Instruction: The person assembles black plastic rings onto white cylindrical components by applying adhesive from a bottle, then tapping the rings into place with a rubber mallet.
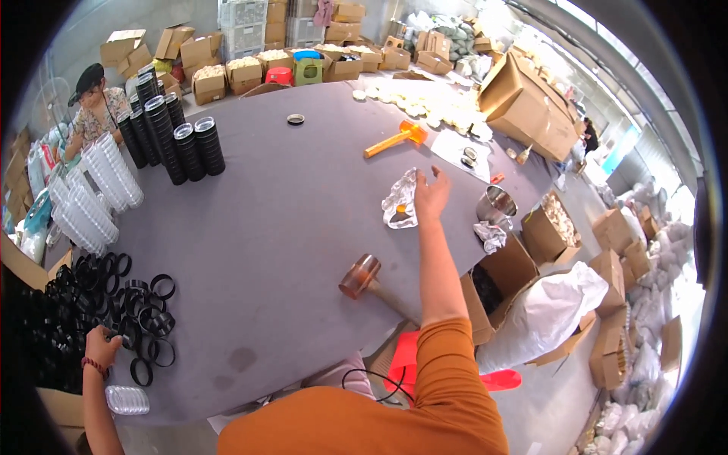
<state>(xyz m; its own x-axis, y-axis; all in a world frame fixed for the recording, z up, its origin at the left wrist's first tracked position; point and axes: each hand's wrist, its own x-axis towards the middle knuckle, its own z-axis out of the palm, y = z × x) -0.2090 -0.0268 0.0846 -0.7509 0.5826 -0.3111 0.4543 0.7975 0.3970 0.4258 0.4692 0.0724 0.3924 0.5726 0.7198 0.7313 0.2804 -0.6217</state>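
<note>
At the near left, my left hand [101, 347] is at the edge of a heap of black plastic rings [68, 307], its fingers curled on a ring. Several loose rings [161, 287] lie beside it on the grey table. My right hand [432, 196] reaches far over the table with fingers apart and holds nothing that I can see. Just left of it lies a crumpled silvery wrapper [400, 201] with a small orange and dark thing on it. A mallet with a brown translucent head [359, 277] lies closer to me, its handle toward my right arm.
Black stacks [161, 136] and clear plastic stacks [95, 189] stand at the left, a person [102, 106] behind them. An orange mallet [396, 139], a metal cup [497, 203] and pale round pieces [432, 106] are farther right. Cartons [500, 284] and a white sack [542, 315] flank the table's right edge.
</note>
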